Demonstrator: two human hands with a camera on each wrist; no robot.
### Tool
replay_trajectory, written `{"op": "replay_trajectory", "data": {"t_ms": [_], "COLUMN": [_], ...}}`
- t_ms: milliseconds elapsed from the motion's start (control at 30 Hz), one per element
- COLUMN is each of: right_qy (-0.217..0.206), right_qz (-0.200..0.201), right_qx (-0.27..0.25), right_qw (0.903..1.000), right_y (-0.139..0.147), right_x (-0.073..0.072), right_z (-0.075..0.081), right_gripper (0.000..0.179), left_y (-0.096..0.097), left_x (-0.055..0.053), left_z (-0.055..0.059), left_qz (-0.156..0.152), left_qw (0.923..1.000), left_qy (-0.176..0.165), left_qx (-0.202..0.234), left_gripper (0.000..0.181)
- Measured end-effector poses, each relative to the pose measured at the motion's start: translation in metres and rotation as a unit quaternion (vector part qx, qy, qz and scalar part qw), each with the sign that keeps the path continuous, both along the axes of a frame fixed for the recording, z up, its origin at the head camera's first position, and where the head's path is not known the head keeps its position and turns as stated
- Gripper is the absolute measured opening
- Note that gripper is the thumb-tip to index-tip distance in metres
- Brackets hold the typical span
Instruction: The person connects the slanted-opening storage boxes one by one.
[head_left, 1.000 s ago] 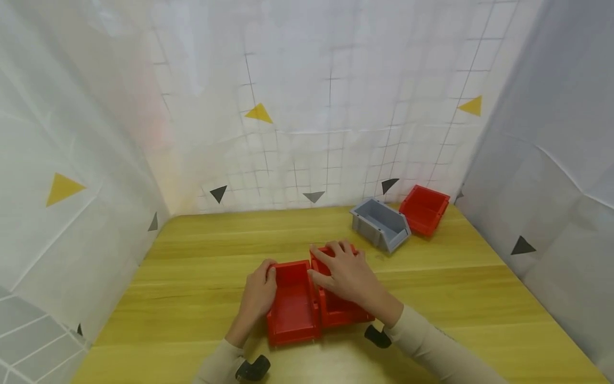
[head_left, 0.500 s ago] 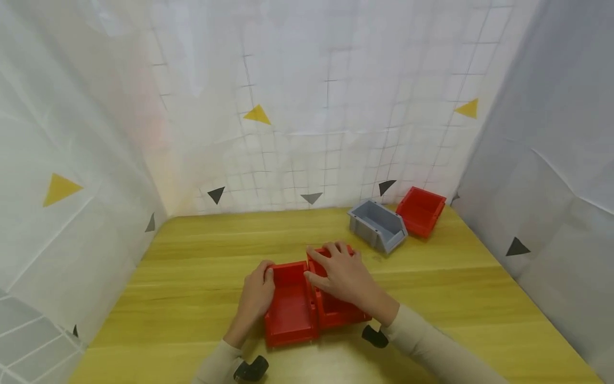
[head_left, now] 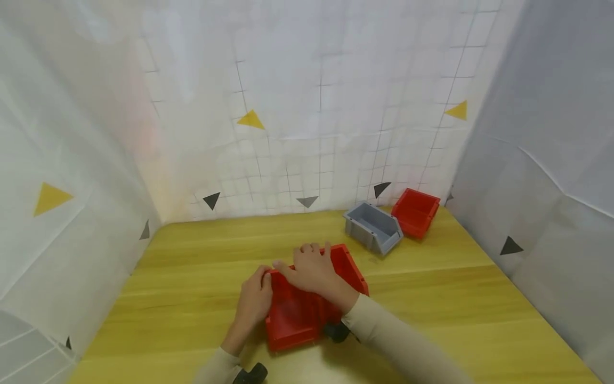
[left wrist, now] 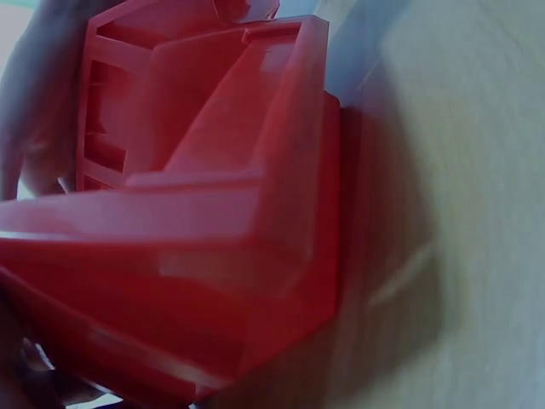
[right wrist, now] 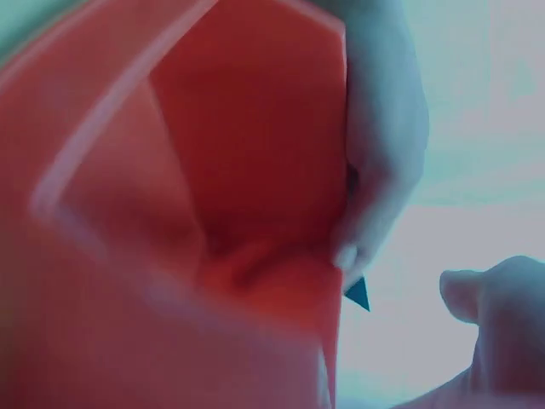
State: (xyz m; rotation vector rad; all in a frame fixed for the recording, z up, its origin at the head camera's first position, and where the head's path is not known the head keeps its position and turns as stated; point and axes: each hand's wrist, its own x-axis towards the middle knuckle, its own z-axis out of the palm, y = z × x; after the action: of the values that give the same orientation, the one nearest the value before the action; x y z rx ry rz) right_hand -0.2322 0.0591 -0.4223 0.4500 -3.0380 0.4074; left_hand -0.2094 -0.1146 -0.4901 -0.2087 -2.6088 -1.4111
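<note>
Two red plastic storage bins lie side by side in the head view. My left hand (head_left: 256, 295) grips the back left corner of the left red bin (head_left: 293, 340), with its thumb by the rim. My right hand (head_left: 313, 271) is spread over the back of both bins, thumb towards the left bin's back rim and fingers over the right red bin (head_left: 354, 271). My right forearm hides much of the right bin. In the right wrist view, the thumb of my right hand (right wrist: 504, 319) stands apart from the red wall. The left wrist view shows red walls (left wrist: 289, 196) up close.
Behind the bins to the right stand a grey bin (head_left: 361, 233) and another red bin (head_left: 415, 212), close together on the wooden table (head_left: 201, 277). White sheets (head_left: 297, 106) with yellow and dark triangles enclose the table at the back and sides.
My right hand has shifted left, from over the right red bin towards the left one. My left hand keeps its grip on the corner. The head view has turned slightly.
</note>
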Motion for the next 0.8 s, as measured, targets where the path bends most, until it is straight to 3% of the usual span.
{"op": "replay_trajectory", "data": {"t_ms": [300,500,800], "right_qy": [0.036,0.035,0.034], "right_qz": [-0.001,-0.002,-0.006], "right_qx": [0.027,0.02,0.025], "right_qw": [0.999,0.9992,0.9991], "right_y": [-0.006,-0.007,-0.009], "right_x": [-0.003,-0.005,-0.004], "right_z": [-0.004,-0.004,-0.023], "right_gripper": [0.085,0.084,0.085], "left_y": [0.002,0.003,0.0], "left_x": [0.0,-0.003,-0.001], "left_z": [0.006,0.006,0.004], "left_qz": [0.006,0.001,-0.003], "left_qw": [0.9998,0.9995,0.9999], "left_qy": [0.017,0.03,0.009], "left_qx": [-0.01,-0.011,-0.011], "left_gripper": [0.024,0.021,0.023]}}
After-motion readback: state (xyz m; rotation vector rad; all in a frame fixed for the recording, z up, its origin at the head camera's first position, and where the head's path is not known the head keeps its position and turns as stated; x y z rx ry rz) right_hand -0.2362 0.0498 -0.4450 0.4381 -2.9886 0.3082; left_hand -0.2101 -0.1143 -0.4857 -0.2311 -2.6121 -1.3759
